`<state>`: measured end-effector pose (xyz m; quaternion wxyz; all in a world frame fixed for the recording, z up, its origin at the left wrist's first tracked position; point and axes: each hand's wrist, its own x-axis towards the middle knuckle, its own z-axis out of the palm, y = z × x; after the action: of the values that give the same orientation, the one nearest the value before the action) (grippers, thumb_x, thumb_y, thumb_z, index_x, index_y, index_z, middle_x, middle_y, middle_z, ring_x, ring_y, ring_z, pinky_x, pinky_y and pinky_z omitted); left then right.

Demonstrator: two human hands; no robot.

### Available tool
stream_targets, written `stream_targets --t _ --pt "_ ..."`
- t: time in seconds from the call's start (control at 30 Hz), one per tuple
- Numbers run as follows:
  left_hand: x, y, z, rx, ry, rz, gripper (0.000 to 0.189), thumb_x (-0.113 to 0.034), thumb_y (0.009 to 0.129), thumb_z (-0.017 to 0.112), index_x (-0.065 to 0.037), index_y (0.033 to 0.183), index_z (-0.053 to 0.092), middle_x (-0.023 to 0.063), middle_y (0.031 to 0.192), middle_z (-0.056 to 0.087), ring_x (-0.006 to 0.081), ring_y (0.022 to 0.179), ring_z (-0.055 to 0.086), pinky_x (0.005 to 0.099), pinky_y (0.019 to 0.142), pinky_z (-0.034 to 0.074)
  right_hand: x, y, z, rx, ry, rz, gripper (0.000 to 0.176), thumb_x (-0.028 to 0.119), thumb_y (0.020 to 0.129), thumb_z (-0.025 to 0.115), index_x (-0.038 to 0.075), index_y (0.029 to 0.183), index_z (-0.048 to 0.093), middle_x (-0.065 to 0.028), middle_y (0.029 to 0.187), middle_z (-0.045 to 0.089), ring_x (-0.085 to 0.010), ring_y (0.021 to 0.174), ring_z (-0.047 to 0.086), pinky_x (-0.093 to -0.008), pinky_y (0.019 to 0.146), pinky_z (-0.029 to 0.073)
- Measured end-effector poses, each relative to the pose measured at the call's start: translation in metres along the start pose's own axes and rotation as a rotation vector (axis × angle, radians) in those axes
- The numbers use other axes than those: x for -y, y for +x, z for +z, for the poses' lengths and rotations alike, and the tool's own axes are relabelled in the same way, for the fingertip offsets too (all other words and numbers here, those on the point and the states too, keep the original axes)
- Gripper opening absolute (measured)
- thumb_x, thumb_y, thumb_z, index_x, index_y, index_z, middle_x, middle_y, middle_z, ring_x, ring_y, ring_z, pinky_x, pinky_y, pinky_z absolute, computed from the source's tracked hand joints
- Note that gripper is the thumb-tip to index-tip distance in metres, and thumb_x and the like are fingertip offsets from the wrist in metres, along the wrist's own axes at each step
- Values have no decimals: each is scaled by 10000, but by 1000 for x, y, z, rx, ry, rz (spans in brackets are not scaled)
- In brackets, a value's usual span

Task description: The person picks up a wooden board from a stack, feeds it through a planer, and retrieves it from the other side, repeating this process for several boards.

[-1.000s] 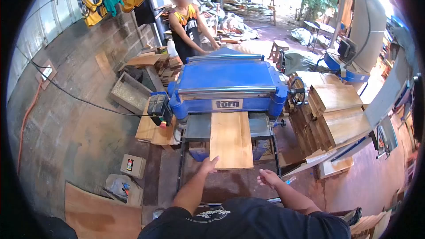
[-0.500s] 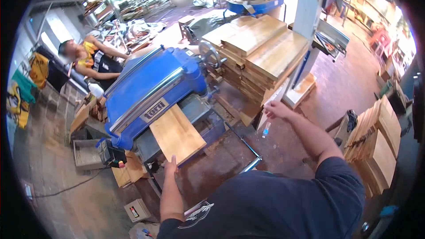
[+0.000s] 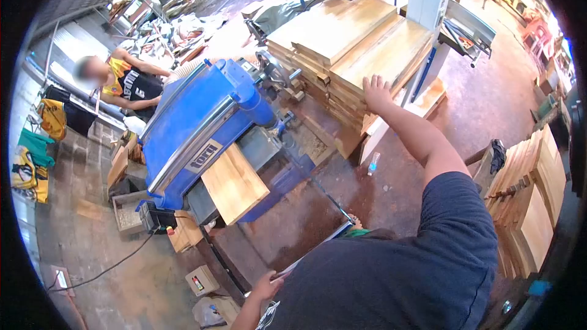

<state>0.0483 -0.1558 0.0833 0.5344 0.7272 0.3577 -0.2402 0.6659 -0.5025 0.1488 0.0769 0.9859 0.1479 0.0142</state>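
Note:
My right hand (image 3: 378, 94) reaches out to the near edge of a stack of wooden boards (image 3: 382, 46), its fingers spread over the upper boards. Low in front of my body, my left hand (image 3: 265, 286) is beside the end of a metal bar (image 3: 318, 245). Its fingers are partly hidden, so I cannot make out whether they grip the bar. A single wooden board (image 3: 234, 184) sticks out of the blue thickness planer (image 3: 191, 123) on my side, with neither hand on it.
A person (image 3: 131, 82) in a yellow and black jersey is behind the planer. More boards (image 3: 529, 201) are stacked at the right. A small bottle (image 3: 373, 164) stands on the floor, and a cable (image 3: 107, 278) runs along the left. A post (image 3: 424, 9) rises beside the board stack.
My right hand has moved forward onto the board stack. My left hand has left the planer board's end and dropped toward my body. The board shows less of its length outside the planer.

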Motion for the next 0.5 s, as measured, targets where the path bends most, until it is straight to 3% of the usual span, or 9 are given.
stream_targets --t 0.03,0.07,0.13,0.23,0.4,0.43,0.5 --pt "-17 0 -4 -9 451 41 463 -346 882 638 8 1170 560 170 1118 631 255 998 616 365 895 473 2 6 9 5 4 -10 979 418 725 752 29 1444 214 -292 1435 298 -421 1356 287 -591 1034 306" --pt "-25 10 -2 -29 487 120 462 -295 884 646 -12 1233 539 160 1149 628 240 1054 609 360 929 467 3 16 17 -59 10 -11 947 348 738 749 35 1450 207 -307 1448 276 -433 1362 275 -606 1032 295" --pt "-37 41 16 -121 129 207 460 -264 884 651 -18 1253 526 165 1169 622 222 1056 611 354 921 475 1 24 24 -119 21 -15 921 277 751 745 42 1456 200 -322 1462 254 -444 1368 263 -620 1030 284" --pt "-96 58 69 -146 -49 339 409 -207 902 631 -18 1249 523 178 1152 624 200 1035 618 324 902 486 -1 21 11 -44 -11 -42 784 213 833 646 48 1461 207 -321 1456 266 -442 1362 278 -616 1033 290" --pt "-133 63 113 35 -92 367 442 -224 894 647 -22 1265 516 167 1194 612 204 1061 614 311 890 488 -5 19 2 35 56 -109 530 153 937 425 59 1440 290 -319 1439 293 -436 1352 298 -574 1032 328" --pt "-136 62 110 26 -35 386 437 -222 895 645 -19 1261 518 167 1190 613 203 1055 615 311 888 488 -7 21 -4 25 59 -98 530 153 937 425 59 1440 290 -319 1439 293 -436 1352 298 -574 1032 328" --pt "-137 65 104 11 27 411 432 -219 895 643 -17 1257 521 167 1186 613 201 1049 615 311 886 487 -13 25 -18 245 243 -92 600 259 910 533 57 1430 312 -306 1436 306 -425 1360 282 -541 1069 295"
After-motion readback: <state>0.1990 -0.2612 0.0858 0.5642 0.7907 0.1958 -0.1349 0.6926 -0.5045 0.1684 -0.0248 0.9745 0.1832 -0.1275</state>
